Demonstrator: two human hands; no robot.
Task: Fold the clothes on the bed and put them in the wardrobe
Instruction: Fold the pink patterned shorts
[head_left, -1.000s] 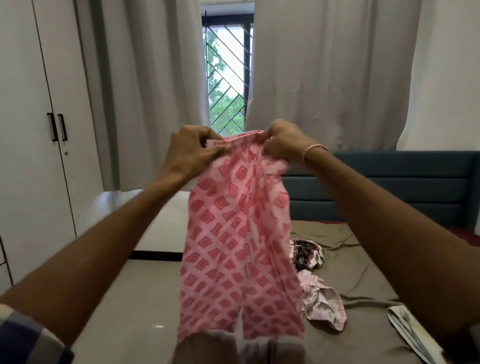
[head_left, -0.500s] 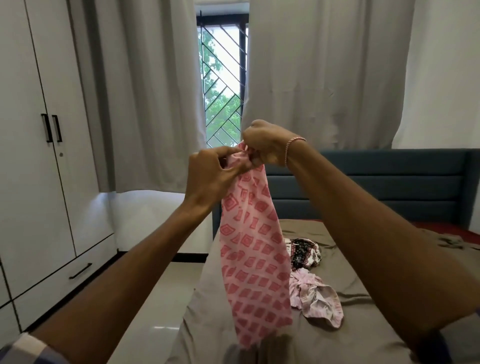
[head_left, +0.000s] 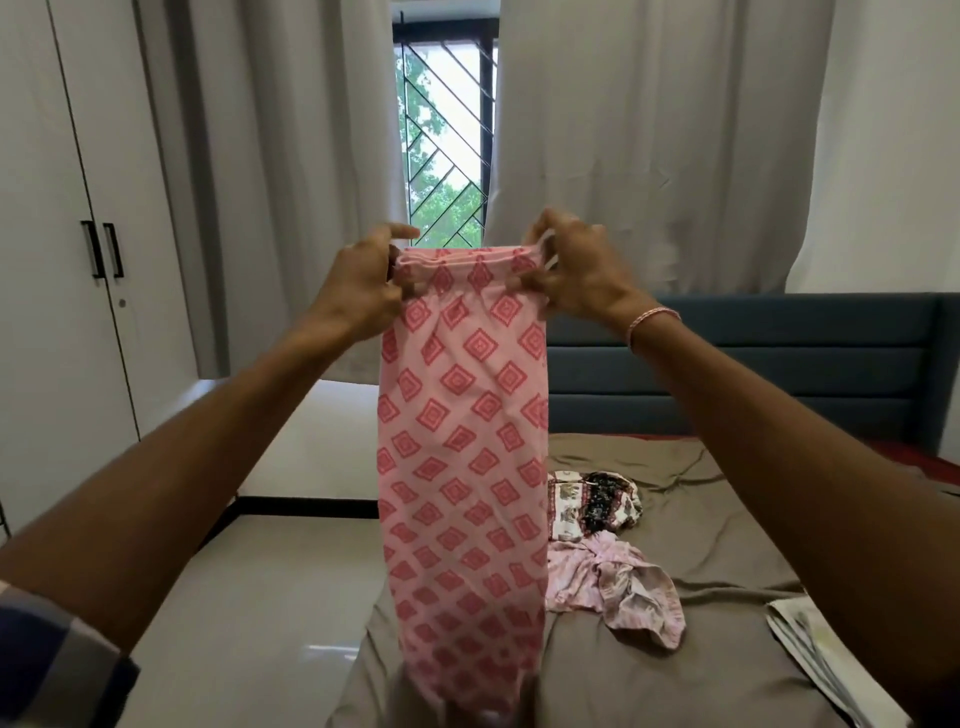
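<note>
Both hands — left hand (head_left: 358, 291) and right hand (head_left: 576, 270) — pinch the waistband of the pink patterned trousers (head_left: 462, 441), which hang straight down above the bed (head_left: 701, 545) — other clothes (head_left: 613, 582) lie there

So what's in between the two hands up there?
The gathered top of the pink patterned garment spans the gap between the left hand and the right hand, and each hand pinches one end. The head view shows it.
</note>
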